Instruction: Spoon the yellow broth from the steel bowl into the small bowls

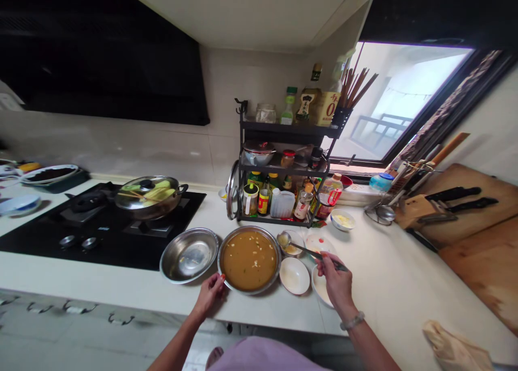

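My left hand (211,294) rests with curled fingers against the near rim of a steel bowl (250,260) filled with orange-brown soup. My right hand (335,281) is closed on the handle of a metal ladle (300,245). The ladle's scoop hangs over a small dish (292,243) just right of the soup bowl. An empty steel bowl (189,255) stands to the left of the soup. A small white bowl (294,275) and another white dish (321,291) lie by my right hand.
A lidded pan (148,197) with corn sits on the black hob (101,225). A black spice rack (283,171) with bottles and jars stands behind the bowls. A knife block (429,208) and wooden boards (481,236) fill the right counter. Plates (48,174) lie far left.
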`<move>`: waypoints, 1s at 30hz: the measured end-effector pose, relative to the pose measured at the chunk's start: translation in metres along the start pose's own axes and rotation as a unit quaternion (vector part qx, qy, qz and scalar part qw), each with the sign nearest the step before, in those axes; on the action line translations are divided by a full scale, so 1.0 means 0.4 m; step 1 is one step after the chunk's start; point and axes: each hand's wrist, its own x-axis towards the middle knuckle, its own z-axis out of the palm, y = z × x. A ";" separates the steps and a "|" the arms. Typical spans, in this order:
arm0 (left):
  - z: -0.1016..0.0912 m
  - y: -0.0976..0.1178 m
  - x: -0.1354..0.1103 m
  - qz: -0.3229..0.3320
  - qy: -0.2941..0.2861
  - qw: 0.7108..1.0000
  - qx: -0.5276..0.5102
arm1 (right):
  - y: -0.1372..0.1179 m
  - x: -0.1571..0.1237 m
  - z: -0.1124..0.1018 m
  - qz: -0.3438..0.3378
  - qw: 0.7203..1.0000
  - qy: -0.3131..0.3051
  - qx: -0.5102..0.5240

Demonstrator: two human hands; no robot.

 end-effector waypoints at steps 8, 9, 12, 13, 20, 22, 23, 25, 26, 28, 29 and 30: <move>0.005 0.002 -0.004 0.002 0.005 1.000 -0.010 | 0.011 -0.064 0.026 -0.114 0.976 -0.157 -0.103; 0.006 0.004 -0.005 0.002 0.004 1.000 -0.009 | 0.010 -0.068 0.024 -0.136 0.967 -0.181 -0.114; 0.006 0.006 -0.005 0.003 0.002 1.000 -0.005 | 0.003 -0.068 0.016 -0.185 0.946 -0.229 -0.138; 0.005 0.005 -0.004 0.003 0.002 1.000 -0.002 | 0.002 -0.063 0.011 -0.194 0.943 -0.231 -0.142; -0.002 -0.004 0.001 0.001 0.000 1.000 0.002 | 0.039 0.008 -0.030 -0.194 0.955 -0.148 -0.167; 0.000 0.001 -0.001 -0.004 -0.004 1.000 0.001 | 0.057 0.021 -0.043 -0.188 0.957 -0.134 -0.179; 0.002 0.004 -0.002 -0.006 -0.005 1.000 0.001 | 0.066 0.025 -0.048 -0.183 0.957 -0.130 -0.184; 0.005 0.012 -0.004 -0.007 -0.006 1.000 0.002 | 0.079 0.025 -0.056 -0.170 0.959 -0.127 -0.188; 0.006 0.015 -0.005 -0.007 -0.006 1.000 0.003 | 0.084 0.022 -0.057 -0.162 0.960 -0.128 -0.188; 0.008 0.019 -0.006 -0.009 -0.007 1.000 0.002 | 0.088 0.015 -0.055 -0.141 0.964 -0.129 -0.182; 0.009 0.020 -0.007 -0.011 -0.006 1.000 -0.001 | 0.087 0.012 -0.051 -0.127 0.968 -0.123 -0.178; 0.009 0.019 -0.007 -0.013 -0.005 1.000 -0.005 | 0.086 0.009 -0.046 -0.109 0.973 -0.113 -0.171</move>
